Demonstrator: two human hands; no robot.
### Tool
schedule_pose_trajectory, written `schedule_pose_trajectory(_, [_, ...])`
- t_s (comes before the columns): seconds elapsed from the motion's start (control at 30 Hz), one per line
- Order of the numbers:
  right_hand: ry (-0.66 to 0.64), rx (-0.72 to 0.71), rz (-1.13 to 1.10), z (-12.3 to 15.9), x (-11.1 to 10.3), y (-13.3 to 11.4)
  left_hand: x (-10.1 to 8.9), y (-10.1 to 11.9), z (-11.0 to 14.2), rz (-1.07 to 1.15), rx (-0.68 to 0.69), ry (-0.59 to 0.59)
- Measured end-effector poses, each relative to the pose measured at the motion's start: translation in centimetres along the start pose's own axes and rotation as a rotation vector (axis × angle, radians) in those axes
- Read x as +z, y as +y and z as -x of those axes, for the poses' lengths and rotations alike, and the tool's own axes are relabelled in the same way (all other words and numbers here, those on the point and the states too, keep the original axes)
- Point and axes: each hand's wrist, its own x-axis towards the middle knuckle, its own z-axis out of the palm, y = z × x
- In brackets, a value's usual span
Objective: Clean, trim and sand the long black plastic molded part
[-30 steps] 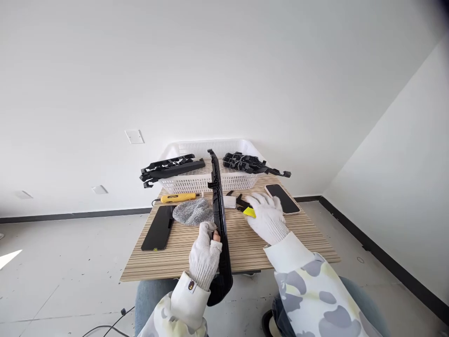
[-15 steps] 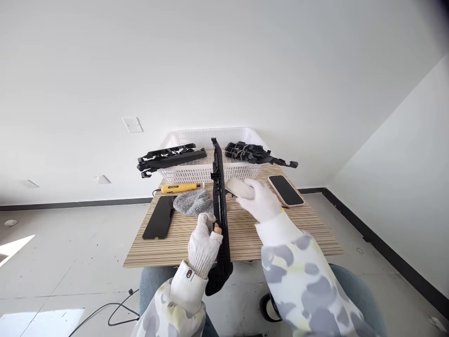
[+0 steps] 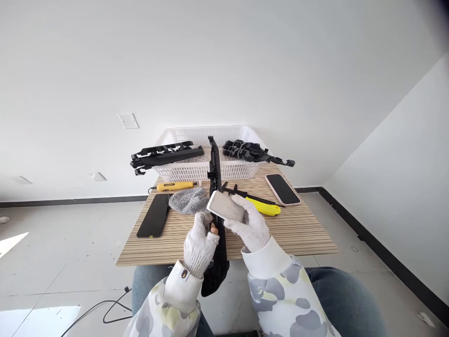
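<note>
My left hand (image 3: 199, 242), in a white knit glove, is closed around a long black plastic part (image 3: 216, 196) that runs from my lap up over the table toward the basket. My right hand (image 3: 249, 224), also gloved, grips a small pale rectangular block (image 3: 226, 206) and holds it against the black part, just above my left hand. A grey knit glove (image 3: 189, 200) lies on the table left of the part.
A striped wooden table (image 3: 301, 231) carries a white plastic basket (image 3: 203, 135) with black parts across its rim, a yellow tool (image 3: 174, 186), a yellow-handled cutter (image 3: 264, 208), a black phone (image 3: 154, 221) and a pink-cased phone (image 3: 282, 189). A cable lies on the floor at lower left.
My right hand left the yellow cutter, picked up the pale block near the basket and brought it back to the black part. My left hand kept its grip.
</note>
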Motion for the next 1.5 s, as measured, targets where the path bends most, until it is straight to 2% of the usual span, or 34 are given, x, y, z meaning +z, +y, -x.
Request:
schedule_pose_trajectory(0.07, [0.153,-0.022,0.159,-0.7,0.0,-0.1,0.1,-0.5,0.0,0.099,0.094,-0.007])
schedule_pose_trajectory(0.13, [0.261,-0.007,0.181,-1.0,-0.1,0.4,0.1,-0.9,0.0,0.186,0.177,-0.024])
schedule_pose_trajectory(0.17, [0.252,-0.001,0.159,-1.1,-0.2,0.7,0.2,-1.0,0.0,0.211,0.204,-0.036])
schedule_pose_trajectory(0.27, [0.089,-0.052,0.176,-0.7,-0.7,1.8,0.1,-1.3,0.1,0.218,0.252,-0.055])
schedule_pose_trajectory(0.3, [0.073,-0.076,0.207,-0.6,-0.9,2.1,0.1,-1.3,0.2,0.200,0.258,-0.056])
schedule_pose_trajectory(0.37, [0.127,-0.083,0.197,-0.4,-1.3,2.4,0.0,-1.4,0.3,0.146,0.256,-0.075])
schedule_pose_trajectory(0.43, [0.166,-0.039,0.065,-0.3,-1.6,2.4,-0.2,-1.6,0.4,0.105,0.271,-0.120])
schedule_pose_trajectory(0.5, [0.108,0.023,-0.050,-0.2,-1.9,2.3,-0.2,-1.8,0.4,0.107,0.320,-0.143])
schedule_pose_trajectory(0.57, [0.084,0.078,-0.067,-0.2,-2.0,2.1,-0.1,-2.0,0.4,0.127,0.377,-0.146])
schedule_pose_trajectory(0.67, [0.220,0.108,-0.090,-0.4,-2.3,2.0,-0.1,-2.0,0.4,0.136,0.407,-0.176])
schedule_pose_trajectory(0.73, [0.209,0.112,-0.136,-0.5,-2.5,2.0,-0.3,-1.8,0.4,0.130,0.407,-0.195])
schedule_pose_trajectory(0.83, [0.127,0.135,-0.130,-0.4,-2.7,2.1,-0.5,-1.5,0.4,0.095,0.402,-0.199])
schedule_pose_trajectory(0.93, [0.175,0.127,-0.167,-0.1,-2.7,2.0,-0.7,-1.2,0.4,0.057,0.414,-0.229])
schedule_pose_trajectory(1.07, [0.101,0.196,-0.126,0.2,-2.3,1.7,-0.8,-0.8,0.4,-0.001,0.409,-0.259])
schedule_pose_trajectory(1.2, [0.235,0.243,-0.095,-0.2,-1.9,1.4,-0.7,-0.7,0.4,-0.040,0.410,-0.279])
schedule_pose_trajectory(1.27, [0.169,0.233,-0.132,-0.3,-1.8,1.3,-0.7,-0.7,0.4,-0.058,0.411,-0.284])
schedule_pose_trajectory(1.33, [0.029,0.217,-0.181,-0.3,-1.8,1.2,-0.7,-0.7,0.4,-0.080,0.407,-0.286])
schedule_pose_trajectory(1.47, [0.049,0.186,-0.171,0.2,-1.8,1.0,-0.8,-0.5,0.5,-0.119,0.385,-0.317])
schedule_pose_trajectory(1.5, [0.012,0.183,-0.163,0.4,-1.8,0.9,-0.8,-0.4,0.5,-0.131,0.380,-0.321])
